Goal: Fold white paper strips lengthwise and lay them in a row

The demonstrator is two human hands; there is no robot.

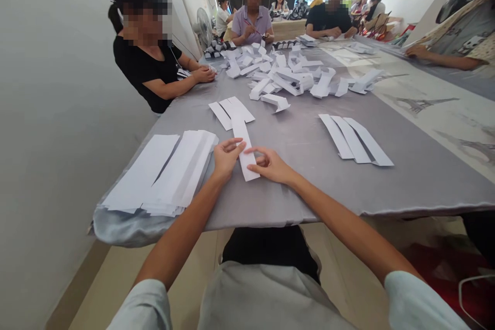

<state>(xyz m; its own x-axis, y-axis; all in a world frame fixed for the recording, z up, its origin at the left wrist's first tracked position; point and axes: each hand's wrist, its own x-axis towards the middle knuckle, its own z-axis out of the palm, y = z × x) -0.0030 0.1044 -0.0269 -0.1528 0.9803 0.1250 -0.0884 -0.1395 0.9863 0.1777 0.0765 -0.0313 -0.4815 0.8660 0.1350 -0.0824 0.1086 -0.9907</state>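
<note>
Left hand: I read the left hand [228, 159] on the grey table cover [309, 139], its fingertips reaching the near part of the white paper strip [246, 152] from the left.

Right hand: the right hand [270, 165] comes in from the right, fingers curled, at the strip's opposite edge.

Grip: narrow, with the hands close together and the strip between them. I cannot tell whether either hand is pinching it or only touching.

Strip: lengthwise between the hands, running ahead of the grip to a pair of angled paper strips [231, 112]. I cannot tell whether they are joined.

Left of grip: a thick stack of flat paper strips [162, 172] near the table edge.

Right of grip: three fanned paper strips [353, 140], well apart from the right hand.

Ahead of grip: a large heap of folded paper pieces [278, 75], with a seated person in black [145, 64] beside it.

Progress: my judgement is partway. Many pieces look folded, while the stack and fanned strips look unfolded.
</note>
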